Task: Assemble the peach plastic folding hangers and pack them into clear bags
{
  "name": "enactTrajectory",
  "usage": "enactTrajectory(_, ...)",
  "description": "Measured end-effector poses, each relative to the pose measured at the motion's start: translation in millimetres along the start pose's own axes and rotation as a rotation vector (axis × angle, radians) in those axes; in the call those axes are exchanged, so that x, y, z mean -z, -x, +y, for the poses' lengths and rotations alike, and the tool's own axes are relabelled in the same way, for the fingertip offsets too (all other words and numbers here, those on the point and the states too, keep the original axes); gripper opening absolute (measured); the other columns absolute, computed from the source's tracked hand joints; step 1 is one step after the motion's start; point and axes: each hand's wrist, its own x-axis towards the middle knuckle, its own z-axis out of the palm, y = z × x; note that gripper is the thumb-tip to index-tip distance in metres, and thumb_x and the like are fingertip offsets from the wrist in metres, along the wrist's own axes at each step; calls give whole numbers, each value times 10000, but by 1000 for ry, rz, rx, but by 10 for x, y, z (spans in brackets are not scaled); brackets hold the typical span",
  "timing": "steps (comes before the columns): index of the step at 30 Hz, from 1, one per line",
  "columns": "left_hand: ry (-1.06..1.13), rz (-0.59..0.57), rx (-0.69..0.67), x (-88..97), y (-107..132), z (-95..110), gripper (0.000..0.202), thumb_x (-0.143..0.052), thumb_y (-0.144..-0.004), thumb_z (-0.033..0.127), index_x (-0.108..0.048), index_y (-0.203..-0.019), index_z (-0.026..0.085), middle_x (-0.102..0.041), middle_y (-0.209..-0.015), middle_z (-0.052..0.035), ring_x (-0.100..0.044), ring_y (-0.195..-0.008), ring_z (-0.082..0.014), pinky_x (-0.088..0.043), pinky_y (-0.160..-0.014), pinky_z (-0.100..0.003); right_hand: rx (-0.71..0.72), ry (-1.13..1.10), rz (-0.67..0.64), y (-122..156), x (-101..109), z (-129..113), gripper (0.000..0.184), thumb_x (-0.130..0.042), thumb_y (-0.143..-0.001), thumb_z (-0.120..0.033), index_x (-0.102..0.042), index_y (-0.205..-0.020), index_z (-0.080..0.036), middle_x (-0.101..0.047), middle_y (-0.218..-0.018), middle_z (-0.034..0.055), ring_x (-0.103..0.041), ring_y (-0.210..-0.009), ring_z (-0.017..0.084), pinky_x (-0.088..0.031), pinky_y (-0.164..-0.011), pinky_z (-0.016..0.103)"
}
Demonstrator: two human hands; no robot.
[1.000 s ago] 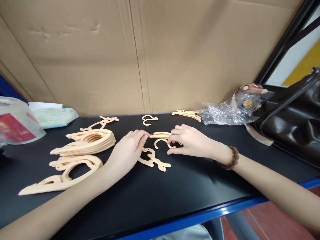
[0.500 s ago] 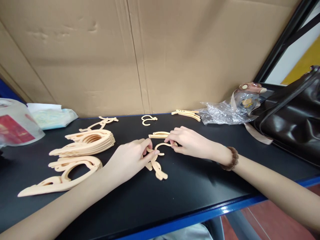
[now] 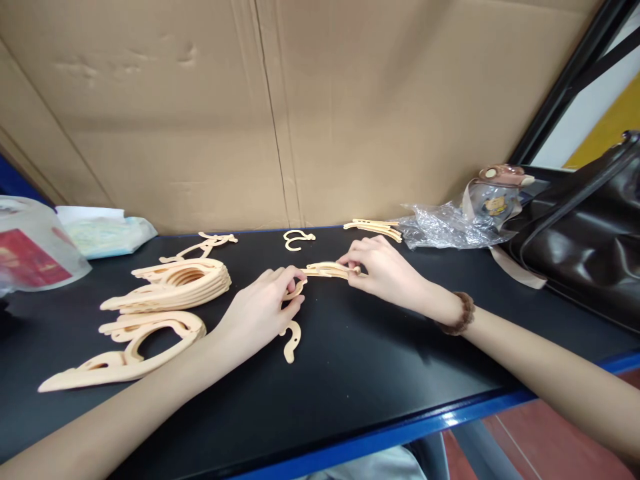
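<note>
Cream-coloured hanger-like parts lie between two bare hands on a black desk [image 3: 360,373], and the step in hand looks like fingertip sorting or fitting of small pieces. The left hand [image 3: 263,303] has its grip drawn narrow, index finger and thumb bent about a curved piece [image 3: 299,289] whose end shows at the fingertips. Below that hand a hook-shaped piece [image 3: 291,343] reaches toward the near edge; its upper end is hidden, so I cannot tell whether it is joined to the part above. The right hand [image 3: 383,270] is also pinched tight, thumb against fingers, on a small piece [image 3: 357,269] mostly covered by the hand. Slim bars [image 3: 330,267] bridge the space between both sets of fingertips; whether either hand presses on them is unclear. Farther back lie a loose hook [image 3: 300,239] and a bundle of thin strips [image 3: 375,231], while a neat stack of broad arms [image 3: 217,287] sits beyond the left forearm. As I judge it, the next move calls for a steady left hand and a light turn of the right wrist, keeping the small ends visible, since thin pieces this close together could easily snag or slide apart.
</note>
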Motion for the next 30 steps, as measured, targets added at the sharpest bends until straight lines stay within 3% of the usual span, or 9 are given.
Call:
enactTrajectory(3, -3, 12, 6, -9, -5, -11, 208, -522, -840, 354, -522, -1036, 283, -568, -873, 17, -568, -820, -186, -430, -618, -273, -126, -139, 150, -31, 7, 73, 98, -555, -751, -109, -636, -759, -163, -634, -735, 10, -555, -697, 140, -386, -699, 275)
enactTrajectory(6, 1, -10, 8, -4, 2, 16, 200, -536, -837, 386, -545, -1007, 280, -572, -872, 15, -564, -817, -190, -435, -630, -282, -238, -265, 203, -50, -9, 175, 68, -556, -760, -145, -609, -723, -169, -650, -701, 4, -584, -668, 139, -425, -667, 270)
enactTrajectory(12, -13, 54, -41, -1, -29, -13, 281, -440, -902, 433, -590, -1060, 254, -605, -1019, -21, -531, -978, -219, -467, -802, -350, -363, -589, 146, -59, -168, 393, 103, -600, -775, -261, -635, -770, -164, -686, -769, 35, -638, -706, 163, -481, -712, 309)
enactTrajectory(17, -3, 14, -195, -12, -80, -78, 379, -328, -966, 422, -602, -1155, 242, -560, -1273, -27, -460, -1179, -215, -360, -1018, -406, -405, -830, 43, -63, -275, 425, 172, -657, -744, -328, -643, -800, -166, -698, -799, 37, -660, -774, 172, -488, -767, 316)
enactTrajectory(23, -7, 22, -147, 6, -87, -63, 342, -354, -949, 405, -642, -1006, 231, -600, -1055, -41, -519, -956, -221, -417, -890, -411, -400, -846, -10, -58, -288, 400, 152, -666, -736, -306, -635, -771, -162, -703, -759, 35, -663, -745, 173, -489, -716, 295)
enactTrajectory(30, -61, 42, -59, 22, -107, -73, 187, -419, -913, 365, -537, -854, 232, -572, -870, -22, -514, -816, -221, -410, -746, -374, -387, -810, -7, -63, -287, 411, 133, -646, -752, -290, -638, -780, -160, -704, -766, 31, -665, -751, 170, -488, -752, 300)
